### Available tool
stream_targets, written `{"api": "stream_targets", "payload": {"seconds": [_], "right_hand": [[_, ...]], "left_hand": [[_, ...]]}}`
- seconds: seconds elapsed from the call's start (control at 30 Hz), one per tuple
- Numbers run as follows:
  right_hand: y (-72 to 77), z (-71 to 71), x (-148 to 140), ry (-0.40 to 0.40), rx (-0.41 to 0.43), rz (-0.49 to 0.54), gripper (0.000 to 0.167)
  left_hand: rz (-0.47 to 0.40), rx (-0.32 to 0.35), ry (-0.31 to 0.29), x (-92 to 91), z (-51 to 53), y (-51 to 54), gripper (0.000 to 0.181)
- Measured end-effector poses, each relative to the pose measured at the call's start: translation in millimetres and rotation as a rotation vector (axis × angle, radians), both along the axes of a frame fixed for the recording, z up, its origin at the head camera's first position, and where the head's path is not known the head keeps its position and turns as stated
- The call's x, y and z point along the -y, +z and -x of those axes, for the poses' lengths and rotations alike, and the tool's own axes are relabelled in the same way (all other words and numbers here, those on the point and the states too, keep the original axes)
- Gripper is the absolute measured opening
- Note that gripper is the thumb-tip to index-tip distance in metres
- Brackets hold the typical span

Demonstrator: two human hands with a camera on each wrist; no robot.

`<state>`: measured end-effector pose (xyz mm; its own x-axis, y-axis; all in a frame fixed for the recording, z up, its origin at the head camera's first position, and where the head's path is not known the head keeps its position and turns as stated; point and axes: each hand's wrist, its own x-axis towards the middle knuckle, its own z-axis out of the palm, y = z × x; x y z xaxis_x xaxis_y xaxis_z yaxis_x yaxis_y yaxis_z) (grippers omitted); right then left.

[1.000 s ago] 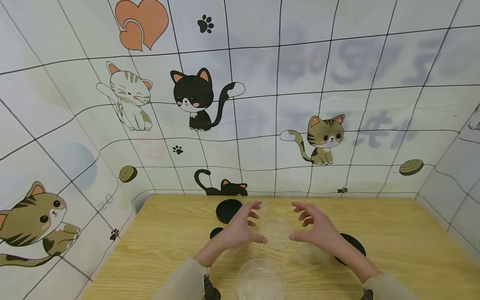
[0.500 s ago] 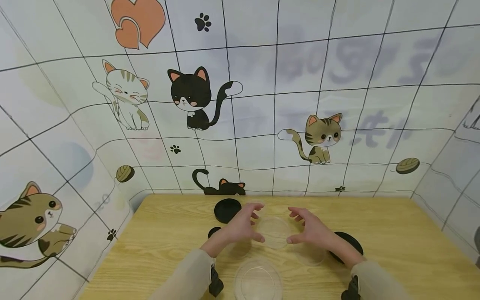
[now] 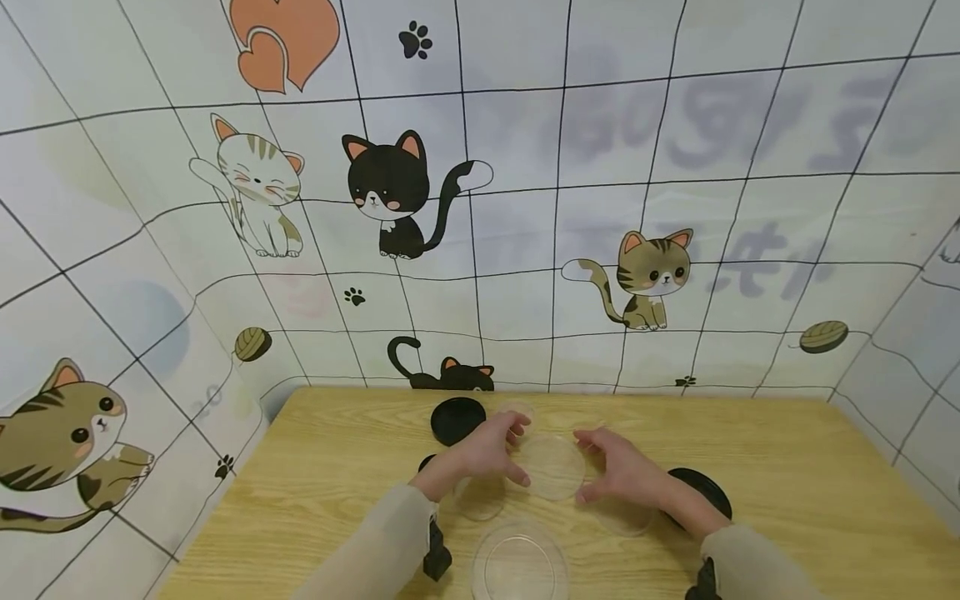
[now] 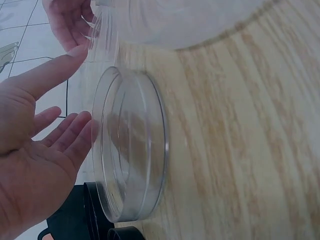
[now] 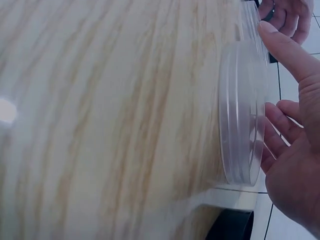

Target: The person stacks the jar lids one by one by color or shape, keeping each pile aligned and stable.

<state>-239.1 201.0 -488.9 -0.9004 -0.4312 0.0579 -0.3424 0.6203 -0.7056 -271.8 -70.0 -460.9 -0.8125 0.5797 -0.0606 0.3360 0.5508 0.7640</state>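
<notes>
Several clear, round, shallow plastic dishes stand on the wooden table. My left hand (image 3: 487, 452) and right hand (image 3: 628, 468) hover on either side of the middle dish (image 3: 553, 468), thumbs toward me, fingers loosely curved, holding nothing. Another clear dish (image 3: 480, 498) lies below my left wrist; in the left wrist view this dish (image 4: 132, 150) stands close by the left fingers (image 4: 72, 137). A further clear dish (image 3: 624, 518) sits partly hidden under my right hand, and the right wrist view has that dish (image 5: 242, 115) beside the right fingers (image 5: 275, 132). Whether any finger touches plastic, I cannot tell.
A larger clear round dish or lid (image 3: 520, 568) lies nearest me; a small clear one (image 3: 517, 412) is at the back. Black round dishes sit at back left (image 3: 457, 421) and right (image 3: 703, 493), with a smaller black piece (image 3: 426, 462) by my left wrist. A cat-patterned wall covering (image 3: 510, 308) borders the table.
Both hands have come down a little toward the middle dish, the right fingertips dropping the most. The dishes have stayed in place; the head view has shifted slightly.
</notes>
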Motion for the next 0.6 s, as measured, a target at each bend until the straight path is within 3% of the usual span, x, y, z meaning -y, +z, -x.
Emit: {"api": "stream_targets", "payload": {"seconds": [0.43, 0.6], "right_hand": [[2.2, -8.1, 12.1, -0.099, -0.009, -0.109, 0.093], [-0.2, -8.7, 15.0, -0.105, -0.043, -0.127, 0.088]], "left_hand": [[0.083, -0.026, -0.024, -1.0, 8.6, -2.1, 0.075], [0.105, -0.036, -0.041, -1.8, 11.5, -7.9, 0.071]]}}
